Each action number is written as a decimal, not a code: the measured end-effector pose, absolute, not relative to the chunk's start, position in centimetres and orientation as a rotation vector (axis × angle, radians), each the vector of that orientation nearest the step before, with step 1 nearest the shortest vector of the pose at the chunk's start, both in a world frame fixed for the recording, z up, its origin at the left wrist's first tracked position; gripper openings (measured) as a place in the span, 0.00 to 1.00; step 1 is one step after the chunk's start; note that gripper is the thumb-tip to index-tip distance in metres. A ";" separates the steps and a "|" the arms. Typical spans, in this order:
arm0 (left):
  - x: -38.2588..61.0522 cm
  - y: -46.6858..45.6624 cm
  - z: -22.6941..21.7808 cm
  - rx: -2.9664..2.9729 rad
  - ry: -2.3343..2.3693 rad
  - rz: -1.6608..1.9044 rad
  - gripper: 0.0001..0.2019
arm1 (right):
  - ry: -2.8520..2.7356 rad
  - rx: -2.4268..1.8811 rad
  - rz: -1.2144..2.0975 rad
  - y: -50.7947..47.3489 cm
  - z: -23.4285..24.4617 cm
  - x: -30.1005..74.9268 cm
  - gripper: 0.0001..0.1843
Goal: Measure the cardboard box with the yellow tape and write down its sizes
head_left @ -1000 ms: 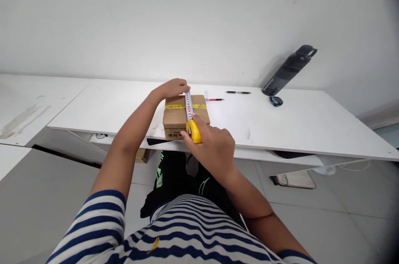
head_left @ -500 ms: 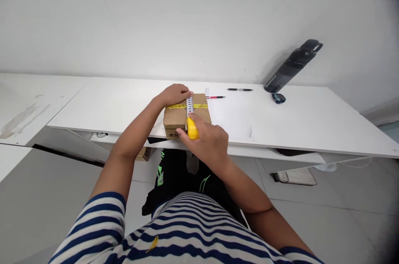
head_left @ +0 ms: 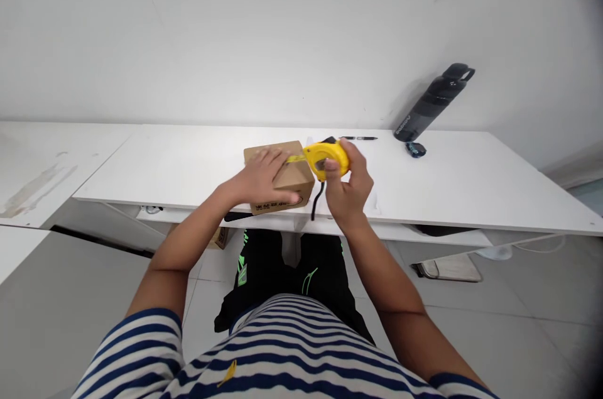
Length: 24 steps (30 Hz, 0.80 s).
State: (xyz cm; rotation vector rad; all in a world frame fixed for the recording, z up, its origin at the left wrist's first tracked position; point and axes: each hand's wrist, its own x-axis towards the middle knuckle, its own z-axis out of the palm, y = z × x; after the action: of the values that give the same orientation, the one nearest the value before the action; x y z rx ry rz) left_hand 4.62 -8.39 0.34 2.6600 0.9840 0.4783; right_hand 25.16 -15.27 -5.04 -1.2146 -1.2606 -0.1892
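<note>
A small brown cardboard box (head_left: 293, 178) with yellow tape stands near the front edge of the white table (head_left: 188, 163). My left hand (head_left: 260, 176) lies on the box's top with the fingers curled over its front corner, holding it. My right hand (head_left: 348, 184) is closed round a yellow tape measure (head_left: 325, 159), lifted just right of the box. Its black wrist strap hangs down below it. No blade shows drawn out across the box.
A black pen (head_left: 358, 137) lies behind the tape measure. A black water bottle (head_left: 432, 103) leans against the wall at the right, with a small dark object (head_left: 414, 149) beside it. A second white table (head_left: 42, 154) adjoins on the left.
The tape blade that lay stretched over the box is gone from it. My right hand lifted the tape measure up and to the right. My left hand slid from the box's far edge onto its top.
</note>
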 end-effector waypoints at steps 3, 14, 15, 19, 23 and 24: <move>0.1 -8.8 -2.1 2.611 1.223 0.469 0.55 | -0.912 -1.164 0.317 -15.2 -5.1 26.8 0.32; -6.2 -8.7 -12.7 2.040 1.293 0.983 0.55 | -0.730 -0.885 1.145 -14.5 -4.8 25.6 0.36; -5.5 -8.8 -11.9 2.018 1.303 1.064 0.54 | -0.788 -0.871 1.137 -14.4 -4.6 24.8 0.37; -2.9 -9.6 -5.5 1.661 1.604 1.786 0.35 | -1.149 -0.836 0.977 -14.2 -4.1 22.6 0.40; -0.7 -10.7 2.0 1.861 1.473 1.233 0.26 | -1.499 -0.804 0.641 -13.2 -3.4 22.3 0.36; -0.2 -10.8 3.3 1.869 1.386 1.092 0.26 | -1.551 -0.809 0.557 -12.8 -3.1 22.4 0.34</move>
State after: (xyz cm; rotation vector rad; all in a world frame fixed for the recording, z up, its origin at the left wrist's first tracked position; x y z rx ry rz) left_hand -0.17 -10.80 3.34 1.8693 1.3864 1.0924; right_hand 22.37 -12.77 -3.14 -0.8090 -1.5505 0.5567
